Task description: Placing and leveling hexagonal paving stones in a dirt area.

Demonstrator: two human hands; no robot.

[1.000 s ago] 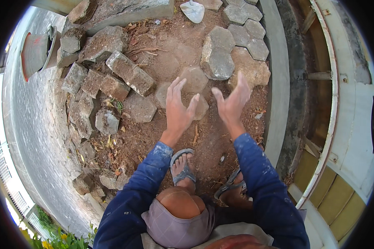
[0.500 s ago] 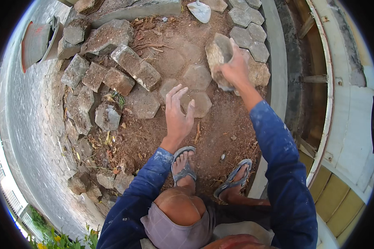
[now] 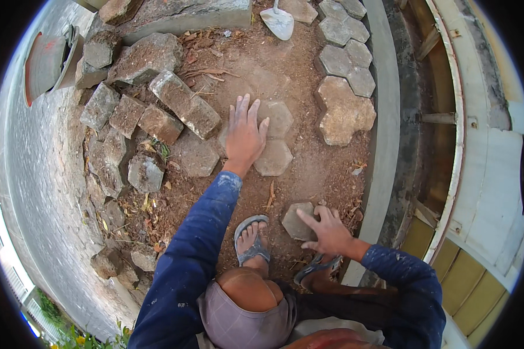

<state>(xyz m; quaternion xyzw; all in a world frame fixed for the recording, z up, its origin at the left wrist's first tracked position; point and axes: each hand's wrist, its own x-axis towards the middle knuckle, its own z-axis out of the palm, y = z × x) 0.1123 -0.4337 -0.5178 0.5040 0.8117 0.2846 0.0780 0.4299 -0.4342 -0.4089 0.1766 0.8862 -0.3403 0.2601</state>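
My left hand (image 3: pixel 245 135) is open, its fingers outstretched over dusty soil and the left edge of a group of hexagonal pavers (image 3: pixel 275 118). No object is in its grasp. Close to my feet, my right hand (image 3: pixel 330 234) grips the right side of a grey hexagonal paver (image 3: pixel 297 221), thumb and forefinger at its edge. The palm hides part of that side. Farther up on the right lies a larger, brown-stained paver (image 3: pixel 344 111) of joined hexagons, below a row of grey hexagonal pavers (image 3: pixel 333 60).
Loose broken blocks (image 3: pixel 183 104) are heaped on the left. A trowel (image 3: pixel 278 23) lies at the far end, and a bucket (image 3: pixel 48 65) rests on its side at far left. A concrete curb (image 3: pixel 384 157) runs along the right. My sandalled foot (image 3: pixel 253 241) stands on the soil.
My right hand has come down from the far right with a paver, now beside my feet. The brown-stained paver is uncovered. My left hand has moved slightly forward and lower over the pavers.
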